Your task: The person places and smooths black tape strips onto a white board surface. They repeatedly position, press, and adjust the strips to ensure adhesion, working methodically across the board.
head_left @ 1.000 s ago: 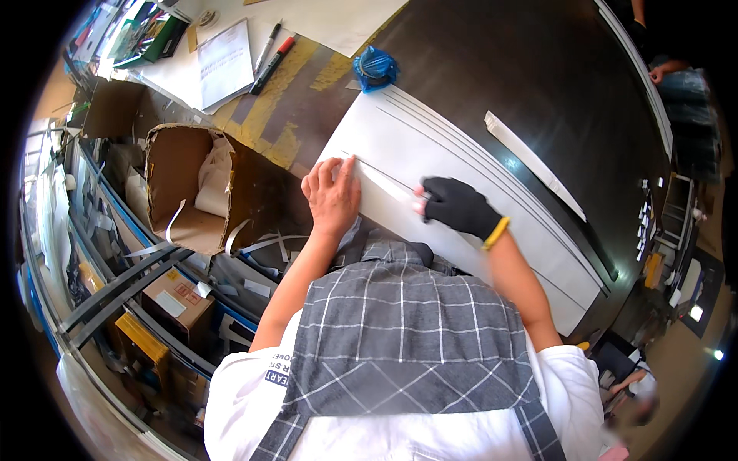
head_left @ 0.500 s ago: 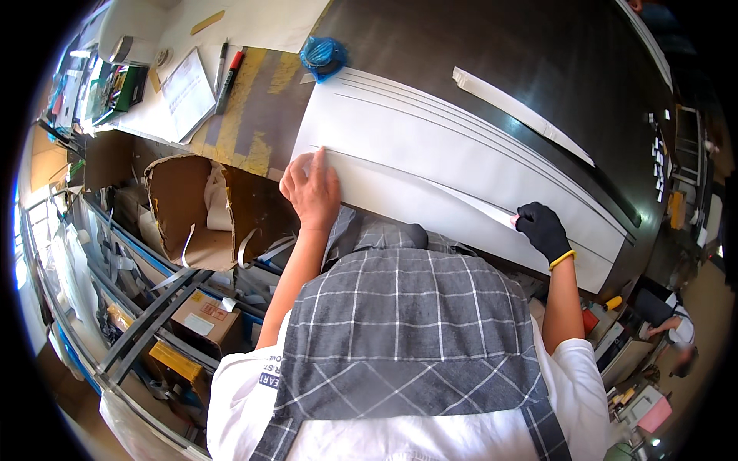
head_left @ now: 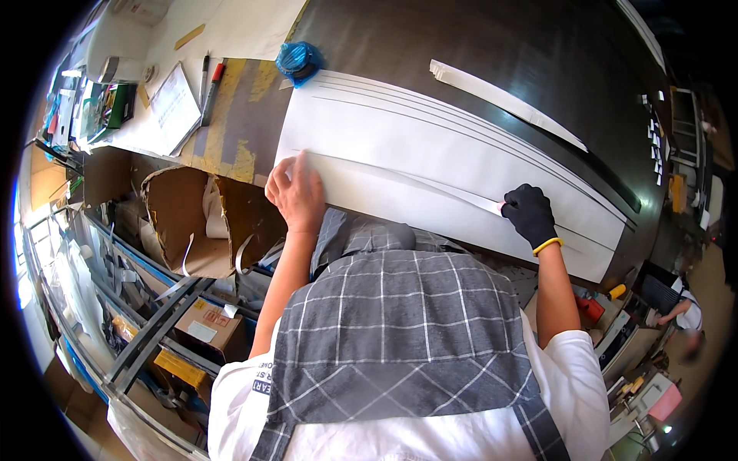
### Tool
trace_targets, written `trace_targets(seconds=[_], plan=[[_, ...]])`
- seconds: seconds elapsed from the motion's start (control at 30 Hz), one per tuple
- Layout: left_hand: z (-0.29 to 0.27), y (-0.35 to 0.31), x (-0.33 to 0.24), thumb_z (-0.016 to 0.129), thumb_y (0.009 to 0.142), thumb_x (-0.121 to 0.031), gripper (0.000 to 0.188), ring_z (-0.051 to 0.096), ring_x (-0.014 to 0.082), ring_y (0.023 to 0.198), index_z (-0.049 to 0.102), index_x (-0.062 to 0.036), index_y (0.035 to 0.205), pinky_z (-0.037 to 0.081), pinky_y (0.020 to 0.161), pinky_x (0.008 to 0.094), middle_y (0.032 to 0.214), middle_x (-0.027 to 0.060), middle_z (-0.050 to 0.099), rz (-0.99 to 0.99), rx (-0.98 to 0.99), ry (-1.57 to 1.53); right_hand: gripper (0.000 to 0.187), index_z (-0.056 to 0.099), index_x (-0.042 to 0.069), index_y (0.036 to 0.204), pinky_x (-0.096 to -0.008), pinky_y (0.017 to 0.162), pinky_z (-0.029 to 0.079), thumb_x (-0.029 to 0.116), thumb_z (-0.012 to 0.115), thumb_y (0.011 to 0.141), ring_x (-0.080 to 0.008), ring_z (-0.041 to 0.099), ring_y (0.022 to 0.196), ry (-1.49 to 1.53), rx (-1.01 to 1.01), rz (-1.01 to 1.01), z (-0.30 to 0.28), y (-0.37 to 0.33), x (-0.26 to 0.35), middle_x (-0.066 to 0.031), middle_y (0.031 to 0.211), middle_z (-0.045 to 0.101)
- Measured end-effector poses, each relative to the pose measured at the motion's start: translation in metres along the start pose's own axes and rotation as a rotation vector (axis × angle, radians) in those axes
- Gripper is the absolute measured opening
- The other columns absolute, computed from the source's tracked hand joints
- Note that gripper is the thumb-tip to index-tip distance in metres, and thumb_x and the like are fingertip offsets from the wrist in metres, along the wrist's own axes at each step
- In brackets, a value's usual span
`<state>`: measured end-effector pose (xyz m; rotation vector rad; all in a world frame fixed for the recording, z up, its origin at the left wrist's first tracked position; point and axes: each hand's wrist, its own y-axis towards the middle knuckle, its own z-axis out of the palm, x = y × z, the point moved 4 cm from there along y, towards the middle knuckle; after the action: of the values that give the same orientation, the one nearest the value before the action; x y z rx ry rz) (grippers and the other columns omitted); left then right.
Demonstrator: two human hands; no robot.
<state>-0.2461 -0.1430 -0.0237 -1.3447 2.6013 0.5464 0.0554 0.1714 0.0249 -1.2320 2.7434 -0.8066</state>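
A large white sheet (head_left: 415, 131) with several long dark cut lines lies across the dark table in front of me. My left hand (head_left: 298, 198), bare, rests on its left end. The index finger is stretched out on the sheet near the start of a cut line, the other fingers curving beside it. My right hand (head_left: 532, 217) wears a black glove with a yellow cuff and is closed in a pinch. It grips the end of a narrow white strip (head_left: 469, 198), which lifts off the sheet and runs back toward my left hand.
Beyond the sheet lie a long white strip piece (head_left: 507, 104) and a dark straight bar (head_left: 569, 165). A blue plastic-wrapped object (head_left: 298, 63) sits at the sheet's far left corner. Farther left are pens (head_left: 211, 94) and papers (head_left: 175, 107). An open cardboard box (head_left: 188, 223) stands below the table edge.
My right hand has moved slightly left and away from me, still gripping the strip. My left hand stays at the sheet's left end. The whole view has shifted a little.
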Motion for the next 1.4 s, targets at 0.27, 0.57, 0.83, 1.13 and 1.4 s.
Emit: trace_targets(seconds=[0.27,0.57,0.83,1.13,1.4], plan=[[-0.003,-0.001,-0.002,0.060,0.087,-0.023,0.042,0.043,0.0287,0.123,0.061,-0.0186,0.129,0.027,0.107,0.0448,0.125,0.0041,0.052,0.005,-0.006,-0.007,0.026,0.072,0.013,0.076,-0.0444,0.076,0.047,0.038,0.069,0.079,-0.0310,0.058,0.089,-0.031,-0.006,-0.002,-0.002,0.000,0.003,-0.0095,0.083,0.063],[-0.001,-0.004,-0.006,0.060,0.087,-0.021,0.050,0.043,0.0311,0.123,0.053,-0.0134,0.136,0.027,0.106,0.0472,0.128,0.0088,0.051,-0.010,-0.027,-0.017,0.024,0.073,0.014,0.075,-0.0433,0.074,0.046,0.038,0.070,0.077,-0.0299,0.058,0.087,-0.112,-0.058,0.003,-0.004,-0.001,0.007,-0.0078,0.081,0.062],[0.010,-0.038,-0.127,0.062,0.089,-0.031,0.073,0.022,0.0274,0.149,0.031,-0.0083,0.152,0.014,0.120,0.0488,0.159,0.0123,0.027,0.458,0.535,-0.300,0.024,0.073,0.015,0.078,-0.0439,0.075,0.045,0.038,0.070,0.077,-0.0289,0.058,0.088,-0.161,-0.071,-0.004,-0.001,-0.004,0.004,-0.0074,0.083,0.062],[0.023,-0.043,-0.135,0.057,0.093,-0.039,0.073,0.016,0.0281,0.150,0.027,-0.0119,0.154,0.010,0.121,0.0486,0.162,0.0123,0.021,0.441,0.611,-0.030,0.029,0.068,0.015,0.069,-0.0413,0.081,0.042,0.043,0.075,0.072,-0.0280,0.056,0.090,-0.071,-0.095,0.005,-0.013,-0.023,-0.012,-0.0062,0.084,0.060],[0.016,-0.051,-0.135,0.051,0.095,-0.042,0.072,0.011,0.0298,0.151,0.024,-0.0150,0.156,0.004,0.120,0.0525,0.163,0.0115,0.017,0.438,0.502,0.214,0.022,0.068,0.012,0.070,-0.0428,0.075,0.044,0.033,0.073,0.074,-0.0278,0.057,0.086,-0.022,-0.124,0.017,-0.017,-0.090,-0.173,-0.0071,0.078,0.060]])
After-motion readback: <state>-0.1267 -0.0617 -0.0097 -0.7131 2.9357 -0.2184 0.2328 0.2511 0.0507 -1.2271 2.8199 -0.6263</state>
